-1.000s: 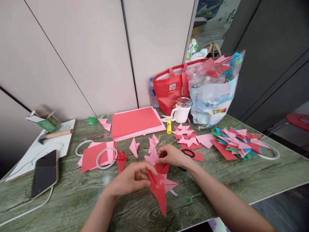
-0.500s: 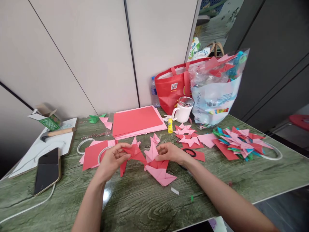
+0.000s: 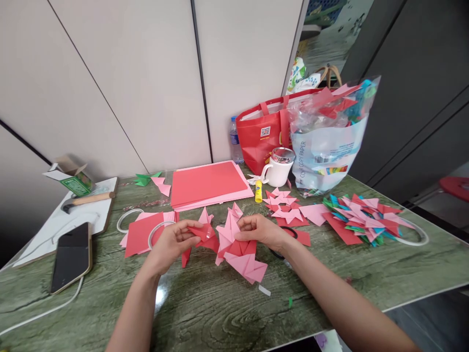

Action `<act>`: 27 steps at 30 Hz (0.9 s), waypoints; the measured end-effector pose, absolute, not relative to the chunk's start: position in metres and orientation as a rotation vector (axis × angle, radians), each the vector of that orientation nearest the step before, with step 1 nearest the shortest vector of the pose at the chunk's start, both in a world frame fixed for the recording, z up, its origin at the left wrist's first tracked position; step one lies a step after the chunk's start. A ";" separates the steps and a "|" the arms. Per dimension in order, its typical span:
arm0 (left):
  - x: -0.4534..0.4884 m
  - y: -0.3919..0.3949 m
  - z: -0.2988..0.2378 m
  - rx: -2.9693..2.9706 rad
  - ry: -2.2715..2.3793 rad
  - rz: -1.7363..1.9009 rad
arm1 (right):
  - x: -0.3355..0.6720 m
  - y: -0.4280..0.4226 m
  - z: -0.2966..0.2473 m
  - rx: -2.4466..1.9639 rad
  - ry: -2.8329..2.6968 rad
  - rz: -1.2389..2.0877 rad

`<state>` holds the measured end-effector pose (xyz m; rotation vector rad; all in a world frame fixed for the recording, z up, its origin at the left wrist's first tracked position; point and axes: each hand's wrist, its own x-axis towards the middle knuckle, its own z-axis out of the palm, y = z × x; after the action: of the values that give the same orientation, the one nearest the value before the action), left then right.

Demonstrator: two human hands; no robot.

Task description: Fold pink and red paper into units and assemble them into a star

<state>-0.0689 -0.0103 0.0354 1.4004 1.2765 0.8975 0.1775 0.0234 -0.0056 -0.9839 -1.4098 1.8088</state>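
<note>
My left hand (image 3: 179, 243) pinches a red folded paper piece (image 3: 207, 236) between thumb and fingers. My right hand (image 3: 261, 233) is closed on a pink and red folded paper piece (image 3: 229, 234), whose pointed tips stand upward. The two pieces meet or nearly meet between my hands; I cannot tell whether they are joined. A pink folded flap (image 3: 247, 266) spreads out below my right fingers. Under my left hand, another red paper point (image 3: 186, 257) hangs or lies near the table. Black-handled scissors (image 3: 277, 253) lie partly hidden behind my right wrist.
Behind my hands lies a stack of red and pink paper (image 3: 210, 183). A yellow glue stick (image 3: 258, 191) and white mug (image 3: 279, 168) stand to its right. Rightward is a pile of folded paper (image 3: 366, 220). A phone (image 3: 71, 256) and hammer (image 3: 90, 199) lie left.
The pink and red piece in my right hand has turned slightly and shifted a little left, closer to the red piece. My left hand holds the red piece almost still.
</note>
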 end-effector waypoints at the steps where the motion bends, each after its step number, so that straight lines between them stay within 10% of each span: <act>1: -0.068 -0.011 0.034 1.407 1.261 0.870 | 0.177 0.023 -0.006 -0.974 -1.420 1.802; 27: -0.057 -0.016 0.044 1.502 1.187 0.724 | 0.176 0.023 -0.011 -1.058 -1.640 1.718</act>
<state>-0.0573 -0.0160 0.0441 1.5025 1.1868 0.7243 0.1759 0.0234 -0.0112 -1.0582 -1.6402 1.7177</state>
